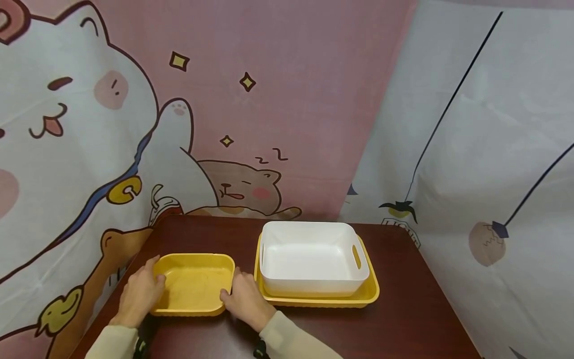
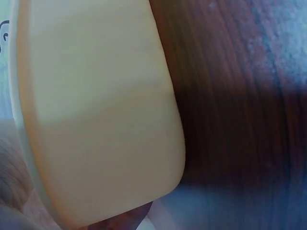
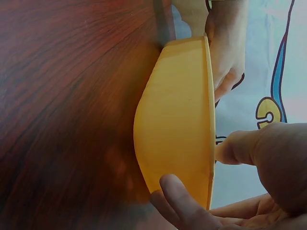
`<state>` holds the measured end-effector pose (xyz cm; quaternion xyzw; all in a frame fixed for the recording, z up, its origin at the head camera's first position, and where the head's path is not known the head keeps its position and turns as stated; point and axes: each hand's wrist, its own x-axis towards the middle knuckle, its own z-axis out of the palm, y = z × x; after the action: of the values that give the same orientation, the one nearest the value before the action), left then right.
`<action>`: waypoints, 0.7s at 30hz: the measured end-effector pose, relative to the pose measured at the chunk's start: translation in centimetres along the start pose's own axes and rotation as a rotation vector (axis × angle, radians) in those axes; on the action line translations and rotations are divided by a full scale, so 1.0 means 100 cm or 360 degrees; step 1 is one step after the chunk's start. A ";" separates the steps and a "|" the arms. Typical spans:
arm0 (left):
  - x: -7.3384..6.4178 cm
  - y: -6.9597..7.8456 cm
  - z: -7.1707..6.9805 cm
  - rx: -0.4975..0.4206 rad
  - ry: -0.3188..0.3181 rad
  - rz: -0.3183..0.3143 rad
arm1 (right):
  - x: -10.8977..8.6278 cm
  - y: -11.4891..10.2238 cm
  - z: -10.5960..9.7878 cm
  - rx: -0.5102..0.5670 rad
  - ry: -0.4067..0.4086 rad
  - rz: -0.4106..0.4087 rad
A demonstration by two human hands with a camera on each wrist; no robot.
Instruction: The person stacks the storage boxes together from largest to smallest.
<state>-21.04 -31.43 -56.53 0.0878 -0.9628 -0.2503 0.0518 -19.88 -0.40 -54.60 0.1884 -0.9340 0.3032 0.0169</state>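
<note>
A shallow yellow tray (image 1: 193, 284) with rounded corners is at the left of the dark wooden table, between both hands. My left hand (image 1: 140, 291) grips its left side, thumb over the rim. On the opposite side my right hand (image 1: 245, 300) holds the rim, thumb inside and fingers outside. In the right wrist view the fingers (image 3: 178, 194) lie along the outer wall of the yellow tray (image 3: 177, 115). The left wrist view is mostly filled by the tray's outer wall (image 2: 105, 105), with the left hand (image 2: 14, 187) partly cut off at its edge.
To the right, a white bin (image 1: 309, 286) with a cutout handle sits inside a larger yellow tray (image 1: 369, 294). The brown table (image 1: 412, 299) reaches back to a hanging cloth (image 1: 305, 99) printed with cartoon animals.
</note>
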 end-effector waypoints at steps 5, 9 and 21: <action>0.000 -0.001 -0.001 -0.0015 -0.0022 -0.0033 | 0.001 -0.002 -0.001 0.0043 -0.0036 0.0055; -0.003 0.000 -0.002 -0.0054 -0.0038 -0.0048 | 0.002 -0.003 0.000 0.0031 -0.0032 0.0082; -0.003 -0.004 -0.003 -0.0072 -0.0065 -0.0105 | 0.003 -0.007 0.004 -0.0061 -0.0027 0.0055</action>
<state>-20.67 -31.85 -56.44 0.1132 -0.9543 -0.2754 0.0259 -19.87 -1.24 -54.48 0.1745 -0.9428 0.2838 0.0073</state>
